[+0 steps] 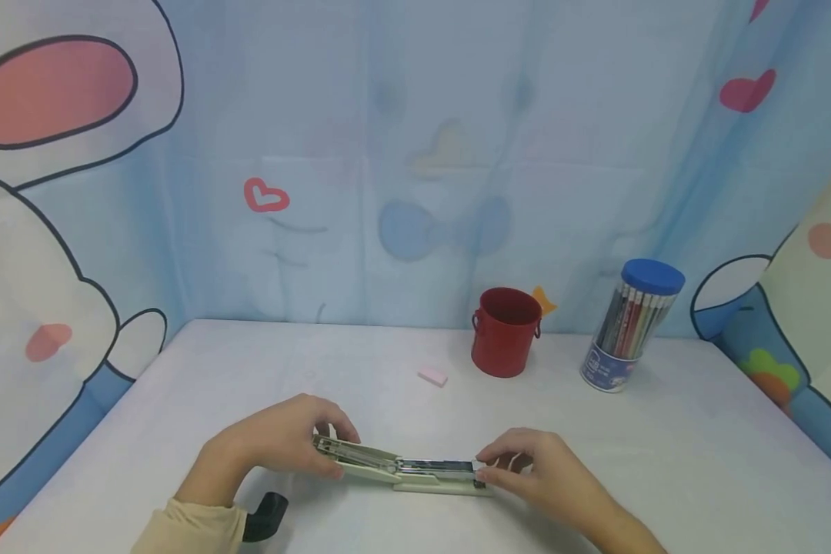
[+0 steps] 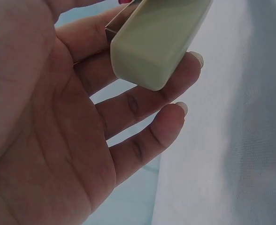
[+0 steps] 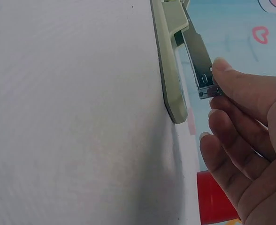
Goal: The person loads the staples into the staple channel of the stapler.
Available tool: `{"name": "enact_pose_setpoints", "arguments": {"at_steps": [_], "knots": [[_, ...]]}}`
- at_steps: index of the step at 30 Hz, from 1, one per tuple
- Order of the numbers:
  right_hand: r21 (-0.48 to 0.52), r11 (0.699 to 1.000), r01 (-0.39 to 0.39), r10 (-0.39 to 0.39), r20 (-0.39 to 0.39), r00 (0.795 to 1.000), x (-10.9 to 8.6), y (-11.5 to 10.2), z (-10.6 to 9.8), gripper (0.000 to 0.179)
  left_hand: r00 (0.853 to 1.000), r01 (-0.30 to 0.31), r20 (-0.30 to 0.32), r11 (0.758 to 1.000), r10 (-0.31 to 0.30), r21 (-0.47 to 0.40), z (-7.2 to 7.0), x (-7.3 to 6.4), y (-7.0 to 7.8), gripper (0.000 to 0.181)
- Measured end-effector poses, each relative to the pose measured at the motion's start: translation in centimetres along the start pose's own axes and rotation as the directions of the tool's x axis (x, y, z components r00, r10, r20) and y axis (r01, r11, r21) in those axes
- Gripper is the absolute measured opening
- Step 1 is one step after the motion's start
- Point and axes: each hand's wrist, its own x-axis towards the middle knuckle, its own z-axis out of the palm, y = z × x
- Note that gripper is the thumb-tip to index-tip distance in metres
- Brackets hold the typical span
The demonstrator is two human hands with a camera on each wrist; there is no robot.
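A pale green stapler (image 1: 432, 486) lies on the table in front of me, folded wide open. Its top cover (image 1: 367, 464) leans up to the left, and its metal staple magazine (image 1: 432, 465) shows above the base. My left hand (image 1: 280, 432) holds the far end of the cover between thumb and fingers; in the left wrist view the cover's blunt end (image 2: 149, 56) rests against the fingers. With thumb and index finger, my right hand (image 1: 543, 469) pinches the magazine's free end. The right wrist view shows that magazine (image 3: 198, 54) raised off the base (image 3: 168, 65).
Behind the stapler lies a small pink block (image 1: 432, 376). A red bucket (image 1: 504, 338) stands farther back, with a blue-lidded tub of pencils (image 1: 626, 331) to its right. A black curved piece (image 1: 266, 515) sits at my left wrist. A printed curtain (image 1: 429, 115) hangs behind the table.
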Motion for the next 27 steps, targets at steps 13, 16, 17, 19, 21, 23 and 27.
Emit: {"name": "enact_pose_setpoints", "arguments": {"at_steps": [13,16,17,19,21,23,27], "knots": [[-0.033,0.999,0.007,-0.007,-0.001,1.000,0.08,-0.22,0.29,0.019,1.000,0.012,-0.002,1.000,-0.012,0.002,0.14,0.07,0.16,0.030],[-0.044,0.999,0.020,-0.020,-0.005,1.000,0.03,-0.17,0.34,0.019,1.000,0.011,-0.003,1.000,-0.011,0.004,0.19,0.09,0.16,0.030],[-0.047,0.999,0.024,-0.025,-0.009,1.000,0.02,-0.17,0.36,0.018,1.000,0.009,-0.003,1.000,-0.009,0.003,0.19,0.10,0.15,0.030],[-0.054,0.998,0.039,-0.040,-0.014,0.999,-0.03,-0.11,0.37,0.021,1.000,0.007,-0.001,1.000,-0.007,0.000,0.20,0.08,0.16,0.030],[-0.059,0.997,0.052,-0.053,-0.016,0.998,-0.05,-0.03,0.38,0.023,1.000,0.006,0.001,1.000,-0.006,-0.002,0.18,0.08,0.19,0.031],[-0.058,0.996,0.061,-0.062,-0.016,0.998,-0.06,0.05,0.35,0.026,1.000,0.005,0.002,1.000,-0.005,-0.005,0.17,0.05,0.19,0.031],[-0.022,0.999,0.047,-0.047,0.001,0.999,-0.07,0.36,0.14,0.029,1.000,0.004,0.004,1.000,-0.004,-0.007,0.13,0.03,0.24,0.031]]}}
